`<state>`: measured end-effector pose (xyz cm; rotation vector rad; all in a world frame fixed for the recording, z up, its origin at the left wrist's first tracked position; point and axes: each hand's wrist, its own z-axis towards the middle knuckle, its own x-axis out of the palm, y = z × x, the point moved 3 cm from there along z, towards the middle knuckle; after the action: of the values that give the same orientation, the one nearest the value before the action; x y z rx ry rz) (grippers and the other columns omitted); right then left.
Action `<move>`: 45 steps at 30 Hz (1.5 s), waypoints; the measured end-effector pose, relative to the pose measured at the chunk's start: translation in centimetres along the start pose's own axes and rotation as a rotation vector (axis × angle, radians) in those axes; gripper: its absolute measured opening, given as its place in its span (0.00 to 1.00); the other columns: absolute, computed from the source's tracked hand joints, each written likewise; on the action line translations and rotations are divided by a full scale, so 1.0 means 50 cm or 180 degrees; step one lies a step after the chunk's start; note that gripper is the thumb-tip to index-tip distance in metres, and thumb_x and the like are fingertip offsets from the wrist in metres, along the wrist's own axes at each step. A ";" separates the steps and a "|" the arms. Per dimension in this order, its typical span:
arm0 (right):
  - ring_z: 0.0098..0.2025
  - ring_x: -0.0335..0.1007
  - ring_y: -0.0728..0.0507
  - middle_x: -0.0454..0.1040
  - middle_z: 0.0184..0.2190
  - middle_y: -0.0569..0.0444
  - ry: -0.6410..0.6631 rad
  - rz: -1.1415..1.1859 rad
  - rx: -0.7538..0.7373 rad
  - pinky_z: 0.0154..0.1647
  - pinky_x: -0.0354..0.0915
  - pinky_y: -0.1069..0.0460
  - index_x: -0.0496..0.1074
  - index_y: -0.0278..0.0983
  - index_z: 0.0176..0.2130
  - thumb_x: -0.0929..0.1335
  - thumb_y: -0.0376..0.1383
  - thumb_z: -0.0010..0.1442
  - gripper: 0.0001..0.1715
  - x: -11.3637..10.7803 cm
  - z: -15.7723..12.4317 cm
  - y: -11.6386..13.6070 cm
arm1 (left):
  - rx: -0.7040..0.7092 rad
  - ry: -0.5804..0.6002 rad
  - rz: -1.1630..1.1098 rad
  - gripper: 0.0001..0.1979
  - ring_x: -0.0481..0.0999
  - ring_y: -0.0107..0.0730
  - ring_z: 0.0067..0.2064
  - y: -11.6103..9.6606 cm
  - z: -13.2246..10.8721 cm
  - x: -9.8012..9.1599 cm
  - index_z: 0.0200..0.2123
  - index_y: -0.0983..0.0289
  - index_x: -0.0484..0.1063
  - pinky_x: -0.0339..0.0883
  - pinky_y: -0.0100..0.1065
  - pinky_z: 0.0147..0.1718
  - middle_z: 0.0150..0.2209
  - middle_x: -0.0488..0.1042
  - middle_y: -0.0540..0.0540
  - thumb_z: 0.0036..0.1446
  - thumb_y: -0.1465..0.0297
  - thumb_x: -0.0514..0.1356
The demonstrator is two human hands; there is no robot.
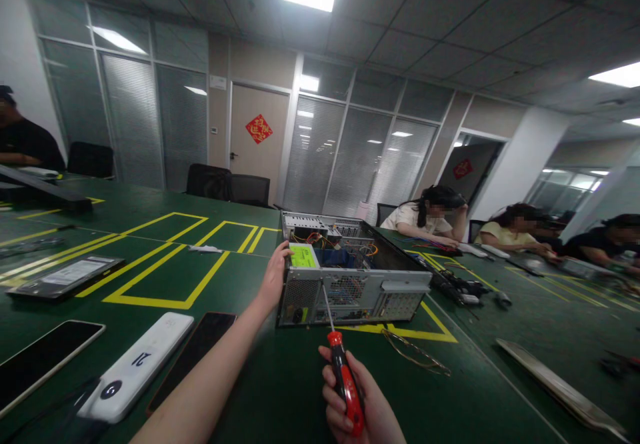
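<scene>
Bottom centre: your right hand (363, 407) is fisted round the red handle of the screwdriver (344, 377). The shaft points up-frame, tip against the rear panel of the computer case (350, 291), which sits mid-frame, lid off, on the green table (280, 377). Your left arm comes in from lower left; the left hand (276, 274) clamps the case's upper left edge, thumb over the rim. Too small to tell if the tip sits in a screw head.

My call: hold the shaft square to the panel, push in line while turning, and brace with the left so the case doesn't skid.

Lower left: a white power bank (137, 367) between two dark phones (45, 361). A wire loop (415, 354) lies right of the handle. Upper right: seated people (425, 221) working.
</scene>
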<state>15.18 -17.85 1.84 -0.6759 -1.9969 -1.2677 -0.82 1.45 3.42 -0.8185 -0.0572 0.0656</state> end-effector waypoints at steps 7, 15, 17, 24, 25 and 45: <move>0.38 0.72 0.46 0.77 0.42 0.48 0.0851 -0.0077 0.0280 0.36 0.66 0.53 0.71 0.33 0.49 0.72 0.26 0.42 0.32 0.028 -0.044 0.034 | 0.0001 0.0009 0.0060 0.25 0.62 0.41 0.65 0.003 0.001 0.001 0.45 0.58 0.71 0.51 0.46 0.66 0.63 0.64 0.57 0.64 0.49 0.43; 0.36 0.73 0.49 0.77 0.39 0.47 0.0812 -0.0242 0.0144 0.37 0.66 0.57 0.69 0.31 0.53 0.79 0.37 0.47 0.36 0.013 -0.041 0.033 | -0.0007 -0.0020 0.0055 0.26 0.61 0.41 0.65 0.005 0.001 0.001 0.45 0.58 0.71 0.51 0.47 0.66 0.62 0.65 0.58 0.64 0.49 0.42; 0.28 0.67 0.53 0.74 0.29 0.54 0.0835 -0.0024 0.0130 0.28 0.63 0.59 0.73 0.29 0.44 0.79 0.42 0.45 0.30 0.013 -0.036 0.031 | -0.0014 -0.0023 0.0052 0.26 0.62 0.41 0.65 0.005 0.002 0.000 0.45 0.58 0.72 0.51 0.46 0.66 0.62 0.65 0.57 0.64 0.49 0.43; 0.15 0.48 0.61 0.77 0.32 0.55 0.0670 0.0159 0.0614 0.12 0.41 0.65 0.74 0.35 0.40 0.78 0.40 0.49 0.20 -0.007 -0.024 0.019 | -0.0029 -0.0014 0.0003 0.27 0.61 0.41 0.65 0.002 0.001 0.001 0.45 0.59 0.72 0.50 0.46 0.66 0.62 0.65 0.58 0.63 0.47 0.43; 0.14 0.46 0.62 0.77 0.31 0.56 0.0728 0.0132 0.0614 0.11 0.40 0.65 0.74 0.36 0.43 0.77 0.41 0.50 0.21 -0.009 -0.024 0.020 | -0.0044 -0.0016 -0.0017 0.27 0.61 0.41 0.65 0.002 0.001 0.001 0.45 0.59 0.72 0.50 0.46 0.66 0.62 0.65 0.58 0.63 0.47 0.43; 0.25 0.66 0.54 0.73 0.27 0.58 0.0936 0.0000 0.0251 0.23 0.58 0.59 0.75 0.33 0.37 0.79 0.43 0.46 0.22 0.002 -0.027 0.019 | -0.0014 -0.0024 -0.0003 0.24 0.61 0.41 0.65 0.004 0.000 0.000 0.45 0.58 0.72 0.51 0.46 0.66 0.62 0.65 0.56 0.65 0.51 0.44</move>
<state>16.16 -18.72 2.86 -0.4241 -1.7937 -1.2052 -0.85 1.59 3.30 -0.8228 -0.0647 0.0677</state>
